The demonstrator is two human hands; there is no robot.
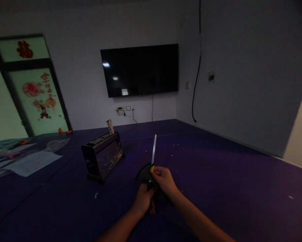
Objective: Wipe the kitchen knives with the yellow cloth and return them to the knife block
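My left hand (143, 199) is closed around the lower part of a dark, round-edged object (143, 172), its thumb lying across it. My right hand (164, 181) pinches a small yellow piece (152, 168) at that object's upper edge. From the yellow piece a narrow silver strip (154, 149), like a thin blade, points up and away from me. Dim light hides how these parts join. Left of my hands stands a black knife block (102, 156) with see-through sides, and one speckled pale handle (110, 127) sticks out of its top.
Both hands are over a dark purple surface (216, 188) with small white scraps. Paper sheets (35, 162) and clear plastic wrapping (56, 144) lie at the left. Small orange items (60, 130) sit by the door. A black cable (196, 79) hangs down the right wall.
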